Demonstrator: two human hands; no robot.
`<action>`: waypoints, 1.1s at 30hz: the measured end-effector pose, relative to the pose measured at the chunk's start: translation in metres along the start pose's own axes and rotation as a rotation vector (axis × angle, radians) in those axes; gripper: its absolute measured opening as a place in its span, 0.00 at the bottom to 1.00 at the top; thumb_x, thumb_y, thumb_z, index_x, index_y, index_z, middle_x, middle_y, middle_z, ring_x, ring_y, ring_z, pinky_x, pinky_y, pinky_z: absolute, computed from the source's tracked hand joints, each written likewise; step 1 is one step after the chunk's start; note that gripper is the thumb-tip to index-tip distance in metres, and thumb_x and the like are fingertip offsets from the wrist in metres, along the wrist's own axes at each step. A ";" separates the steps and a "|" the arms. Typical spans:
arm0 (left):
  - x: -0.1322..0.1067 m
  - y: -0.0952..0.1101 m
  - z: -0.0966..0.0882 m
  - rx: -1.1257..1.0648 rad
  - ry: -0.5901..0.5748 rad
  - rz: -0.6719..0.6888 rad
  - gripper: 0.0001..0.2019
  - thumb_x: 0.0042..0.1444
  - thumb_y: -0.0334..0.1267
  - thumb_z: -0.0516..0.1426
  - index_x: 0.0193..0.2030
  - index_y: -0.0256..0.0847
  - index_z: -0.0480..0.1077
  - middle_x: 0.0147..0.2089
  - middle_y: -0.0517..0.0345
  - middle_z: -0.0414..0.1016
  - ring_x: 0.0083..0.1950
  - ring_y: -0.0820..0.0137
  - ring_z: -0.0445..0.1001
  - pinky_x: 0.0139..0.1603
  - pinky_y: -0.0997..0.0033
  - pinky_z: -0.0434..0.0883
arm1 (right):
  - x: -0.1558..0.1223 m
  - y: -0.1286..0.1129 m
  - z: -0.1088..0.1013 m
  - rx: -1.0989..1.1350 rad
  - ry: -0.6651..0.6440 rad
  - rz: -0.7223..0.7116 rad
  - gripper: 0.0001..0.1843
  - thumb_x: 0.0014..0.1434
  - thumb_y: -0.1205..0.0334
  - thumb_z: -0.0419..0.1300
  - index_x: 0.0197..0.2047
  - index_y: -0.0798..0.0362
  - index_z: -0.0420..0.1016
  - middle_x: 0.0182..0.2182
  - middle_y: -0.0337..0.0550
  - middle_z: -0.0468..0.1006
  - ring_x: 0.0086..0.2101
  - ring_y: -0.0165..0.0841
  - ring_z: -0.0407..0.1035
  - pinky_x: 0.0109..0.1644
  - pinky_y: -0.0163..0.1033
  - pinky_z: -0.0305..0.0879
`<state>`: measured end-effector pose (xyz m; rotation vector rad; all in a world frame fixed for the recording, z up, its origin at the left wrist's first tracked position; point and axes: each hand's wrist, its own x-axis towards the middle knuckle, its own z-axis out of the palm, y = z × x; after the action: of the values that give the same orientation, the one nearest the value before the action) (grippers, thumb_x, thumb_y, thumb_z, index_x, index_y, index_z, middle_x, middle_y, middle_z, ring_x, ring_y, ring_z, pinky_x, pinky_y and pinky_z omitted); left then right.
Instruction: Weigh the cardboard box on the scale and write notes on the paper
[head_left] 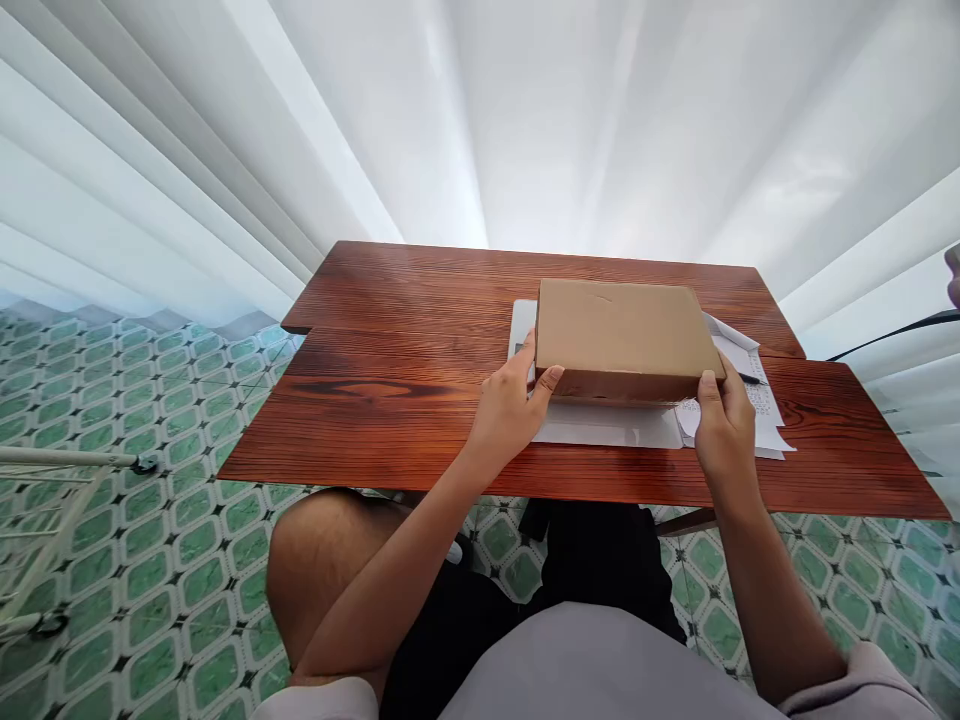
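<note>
A plain brown cardboard box (622,335) lies closed on the red-brown wooden table (390,400). My left hand (510,405) grips its near left corner, thumb on the front face. My right hand (721,425) holds the near right corner, thumb on the top edge. Under the box lie a white sheet or flat envelope (600,427) and printed papers (757,400), with a dark pen (750,379) just showing by my right hand.
White curtains hang behind the table. The floor has green patterned tiles (150,420). A white wire rack on wheels (67,470) stands at the left. My bare knee and dark shorts show under the table's near edge. A dark cable crosses at the far right.
</note>
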<state>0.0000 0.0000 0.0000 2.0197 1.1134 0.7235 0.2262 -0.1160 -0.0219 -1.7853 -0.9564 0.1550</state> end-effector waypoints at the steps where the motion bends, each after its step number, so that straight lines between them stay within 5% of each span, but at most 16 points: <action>1: 0.000 0.000 0.001 -0.004 0.002 0.001 0.36 0.68 0.59 0.46 0.74 0.38 0.55 0.65 0.41 0.70 0.60 0.53 0.74 0.55 0.57 0.71 | -0.001 0.000 0.000 0.009 0.000 0.002 0.31 0.70 0.41 0.51 0.67 0.51 0.68 0.61 0.53 0.72 0.62 0.43 0.65 0.68 0.54 0.57; 10: -0.001 -0.001 0.002 0.058 0.023 -0.010 0.35 0.69 0.57 0.45 0.74 0.35 0.55 0.61 0.37 0.74 0.58 0.51 0.75 0.57 0.55 0.69 | -0.003 -0.004 0.001 0.048 0.029 -0.004 0.30 0.70 0.43 0.53 0.66 0.51 0.69 0.59 0.51 0.74 0.61 0.42 0.66 0.67 0.53 0.59; 20: -0.002 -0.004 0.000 0.047 0.089 0.023 0.34 0.69 0.59 0.45 0.73 0.39 0.58 0.51 0.44 0.80 0.42 0.61 0.77 0.44 0.65 0.70 | -0.005 -0.003 0.002 0.011 0.077 -0.088 0.30 0.70 0.45 0.54 0.66 0.55 0.71 0.57 0.54 0.76 0.56 0.44 0.71 0.65 0.53 0.63; 26: -0.003 -0.003 -0.012 0.047 0.135 0.023 0.33 0.69 0.57 0.46 0.73 0.39 0.58 0.52 0.46 0.80 0.47 0.59 0.78 0.48 0.63 0.70 | -0.002 -0.019 0.005 -0.029 0.111 -0.165 0.28 0.70 0.47 0.55 0.65 0.55 0.73 0.55 0.53 0.78 0.54 0.45 0.73 0.61 0.51 0.68; 33: -0.009 -0.004 -0.034 0.012 0.224 0.023 0.32 0.69 0.58 0.46 0.73 0.41 0.59 0.42 0.50 0.81 0.41 0.60 0.78 0.46 0.64 0.71 | -0.001 -0.044 0.020 0.022 0.091 -0.207 0.27 0.69 0.48 0.55 0.65 0.55 0.73 0.56 0.52 0.77 0.57 0.46 0.72 0.61 0.54 0.69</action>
<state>-0.0312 0.0045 0.0160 2.0011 1.2242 0.9762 0.1922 -0.0967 0.0063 -1.6467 -1.0623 -0.0464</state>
